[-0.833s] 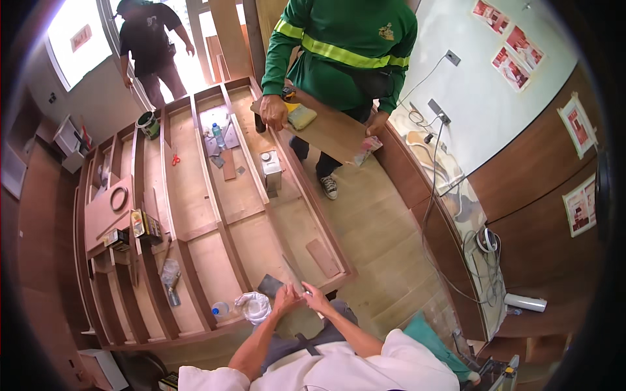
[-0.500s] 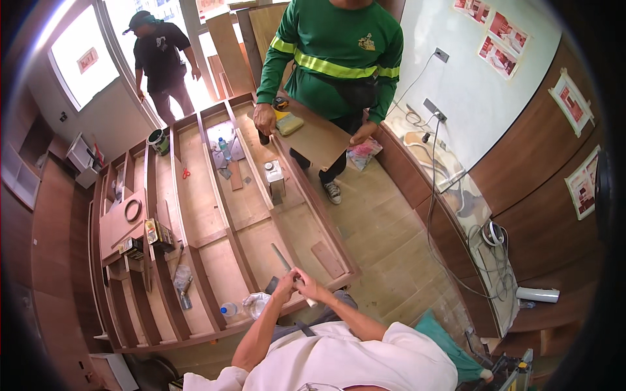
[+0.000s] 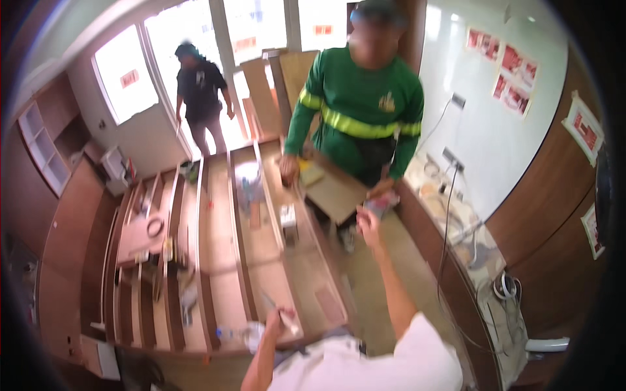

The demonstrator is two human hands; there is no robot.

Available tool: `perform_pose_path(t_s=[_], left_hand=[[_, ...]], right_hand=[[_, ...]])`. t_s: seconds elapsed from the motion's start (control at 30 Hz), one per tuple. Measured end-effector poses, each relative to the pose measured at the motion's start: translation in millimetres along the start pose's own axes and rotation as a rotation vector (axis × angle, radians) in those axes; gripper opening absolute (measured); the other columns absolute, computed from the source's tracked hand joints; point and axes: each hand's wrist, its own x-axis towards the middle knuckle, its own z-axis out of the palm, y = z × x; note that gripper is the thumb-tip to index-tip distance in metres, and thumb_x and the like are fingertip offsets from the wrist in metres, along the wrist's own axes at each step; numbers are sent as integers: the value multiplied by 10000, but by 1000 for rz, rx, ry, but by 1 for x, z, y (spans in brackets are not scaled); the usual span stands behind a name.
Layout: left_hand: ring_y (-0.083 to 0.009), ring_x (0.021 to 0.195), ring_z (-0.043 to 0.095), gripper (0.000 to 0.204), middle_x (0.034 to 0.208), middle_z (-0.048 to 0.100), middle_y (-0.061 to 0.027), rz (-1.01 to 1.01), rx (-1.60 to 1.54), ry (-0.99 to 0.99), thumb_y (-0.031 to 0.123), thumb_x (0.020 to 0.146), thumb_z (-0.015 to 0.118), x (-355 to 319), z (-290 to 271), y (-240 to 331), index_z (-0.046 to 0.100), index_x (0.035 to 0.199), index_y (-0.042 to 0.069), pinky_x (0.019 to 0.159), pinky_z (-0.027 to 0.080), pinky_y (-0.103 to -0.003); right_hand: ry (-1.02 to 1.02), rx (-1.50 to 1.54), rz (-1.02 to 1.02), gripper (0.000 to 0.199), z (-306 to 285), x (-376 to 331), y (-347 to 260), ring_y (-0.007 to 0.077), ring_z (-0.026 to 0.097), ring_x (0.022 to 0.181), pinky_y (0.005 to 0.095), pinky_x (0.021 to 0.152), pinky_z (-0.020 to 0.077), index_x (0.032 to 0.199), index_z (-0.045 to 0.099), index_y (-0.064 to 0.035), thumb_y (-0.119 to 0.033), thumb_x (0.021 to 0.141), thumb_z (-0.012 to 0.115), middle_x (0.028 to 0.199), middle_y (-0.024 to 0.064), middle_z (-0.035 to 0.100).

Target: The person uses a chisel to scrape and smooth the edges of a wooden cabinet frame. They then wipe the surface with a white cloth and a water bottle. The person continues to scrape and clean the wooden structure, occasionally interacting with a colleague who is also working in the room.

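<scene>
My left hand (image 3: 278, 320) is closed round a long, narrow, file-like tool (image 3: 293, 323) with a grey blade and pale handle, above the near end of the wooden frame (image 3: 246, 277). My right hand (image 3: 369, 226) is stretched forward, close to the near right corner of a thin brown board (image 3: 336, 197). Its fingers are blurred; I cannot tell whether they touch the board. A co-worker in a green shirt (image 3: 365, 104) stands across from me, both hands at the board. On the board lies a yellowish brush or pad (image 3: 312, 174).
A clear bottle (image 3: 225, 333) and a crumpled clear bag (image 3: 253, 335) lie beside my left hand. A metal can (image 3: 288, 216) stands in the frame. Cables (image 3: 505, 287) lie along the right ledge. Another person (image 3: 201, 98) stands by the bright doorway.
My right hand has left the tool and stretched forward to the board; my left hand keeps the tool. My view has tilted up. The person by the doorway has shifted in view.
</scene>
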Motion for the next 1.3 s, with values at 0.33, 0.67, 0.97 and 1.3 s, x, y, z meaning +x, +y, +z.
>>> perform_pose_path(t_s=[0.33, 0.67, 0.97, 1.3], left_hand=[[-369, 958, 667, 204, 1006, 641, -192, 88, 112, 337, 240, 1038, 378, -62, 8, -25, 471, 1048, 59, 887, 551, -488], [-337, 903, 671, 198, 982, 644, -187, 44, 125, 355, 249, 1040, 387, -73, 4, -5, 472, 1024, 71, 790, 567, -437], [-344, 912, 681, 201, 971, 663, -185, -47, 247, 282, 250, 1039, 430, -66, 2, 15, 507, 1010, 66, 830, 576, -452], [-262, 861, 662, 202, 892, 653, -129, -251, 338, 102, 212, 969, 474, -66, -15, 54, 565, 996, 33, 746, 556, -416]], right_hand=[[-231, -80, 182, 321, 108, -114, 39, 69, 483, 572, 253, 532, 426, 1194, 624, -41, -59, 926, 447, 682, -29, 529], [58, 71, 301, 364, 26, -106, 66, 66, 550, 599, 216, 543, 457, 1317, 497, -33, -100, 959, 512, 792, 0, 572], [170, 3, 473, 500, -2, -169, 58, 90, 617, 674, 219, 557, 489, 1407, 437, -3, -123, 940, 568, 896, 33, 603], [-213, -125, 556, 462, 141, -217, 64, 77, 590, 646, 230, 541, 480, 1380, 485, -34, -143, 950, 613, 862, 13, 591]])
